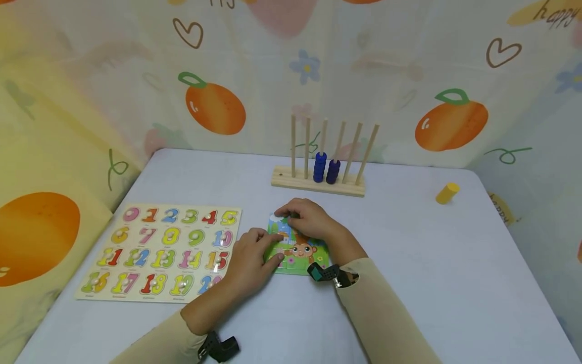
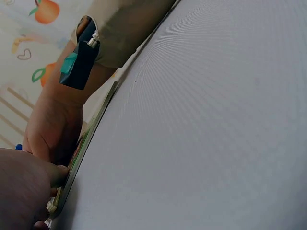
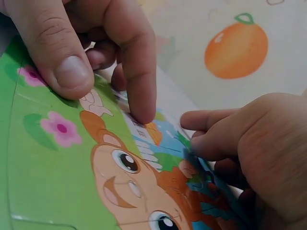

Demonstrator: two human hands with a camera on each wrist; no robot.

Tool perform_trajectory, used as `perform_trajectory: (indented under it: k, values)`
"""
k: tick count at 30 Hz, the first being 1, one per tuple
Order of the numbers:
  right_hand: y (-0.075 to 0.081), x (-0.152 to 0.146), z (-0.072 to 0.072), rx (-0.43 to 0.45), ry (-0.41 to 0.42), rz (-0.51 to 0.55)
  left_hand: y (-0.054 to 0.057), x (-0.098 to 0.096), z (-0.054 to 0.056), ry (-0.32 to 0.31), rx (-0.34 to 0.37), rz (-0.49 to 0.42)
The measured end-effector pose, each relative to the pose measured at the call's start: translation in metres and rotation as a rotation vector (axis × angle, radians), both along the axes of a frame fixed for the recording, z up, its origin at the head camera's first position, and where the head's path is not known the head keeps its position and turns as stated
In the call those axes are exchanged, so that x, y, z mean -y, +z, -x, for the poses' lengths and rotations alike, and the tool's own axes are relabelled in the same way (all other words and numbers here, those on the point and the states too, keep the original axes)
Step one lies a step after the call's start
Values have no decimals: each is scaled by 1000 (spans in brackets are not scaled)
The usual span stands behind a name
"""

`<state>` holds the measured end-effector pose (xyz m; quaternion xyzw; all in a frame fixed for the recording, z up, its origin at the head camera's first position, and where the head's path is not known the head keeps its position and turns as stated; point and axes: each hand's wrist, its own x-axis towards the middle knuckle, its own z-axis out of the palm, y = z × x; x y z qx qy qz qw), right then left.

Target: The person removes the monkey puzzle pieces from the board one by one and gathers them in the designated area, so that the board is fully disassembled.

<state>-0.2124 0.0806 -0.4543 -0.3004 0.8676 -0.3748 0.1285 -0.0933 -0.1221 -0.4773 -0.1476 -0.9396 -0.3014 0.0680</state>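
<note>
A jigsaw puzzle (image 1: 291, 265) with a monkey, pink flowers and green grass lies on the white table. My left hand (image 1: 250, 260) is at its left side. The left thumb (image 3: 73, 76) and index finger touch the picture. My right hand (image 1: 313, 221) lies across the far part of the puzzle, thumb and index finger at the far left corner. In the right wrist view, the other right fingers curl beneath, beside a dark blue edge; whether they hold a piece cannot be made out. The left wrist view shows the puzzle edge-on, mostly behind the hands.
A number board (image 1: 156, 253) with knobbed numerals lies left of the puzzle. Behind stands a wooden peg rack (image 1: 318, 187) with blue beads (image 1: 320, 168) and dark purple beads (image 1: 333, 172) on two pegs. A yellow cylinder (image 1: 447, 193) stands at the far right.
</note>
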Motion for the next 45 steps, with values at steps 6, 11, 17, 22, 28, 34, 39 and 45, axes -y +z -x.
perform_trajectory:
  k: [6, 11, 17, 22, 28, 34, 39, 45]
  values:
    - [2, -2, 0, 50, -2, -16, -1, -1, 0, -9, 11, -7]
    - [2, -3, 1, 49, 14, -18, -1, -2, 0, -11, 9, -9]
    - [5, -3, 4, 40, 45, -17, 1, -2, 1, -5, 18, -7]
    - [6, -2, 4, 44, 50, -14, 1, -2, 2, -2, 9, -12]
    - [6, -1, 5, 40, 53, -23, 2, -1, 2, -7, 3, -12]
    - [5, -1, 6, 55, 69, -8, 2, -1, 1, -9, 11, 7]
    - [3, -1, 6, 66, 64, 15, 4, 0, 1, -11, 28, 16]
    - [2, 1, 4, 105, 34, 48, 4, 0, 0, -7, 43, 18]
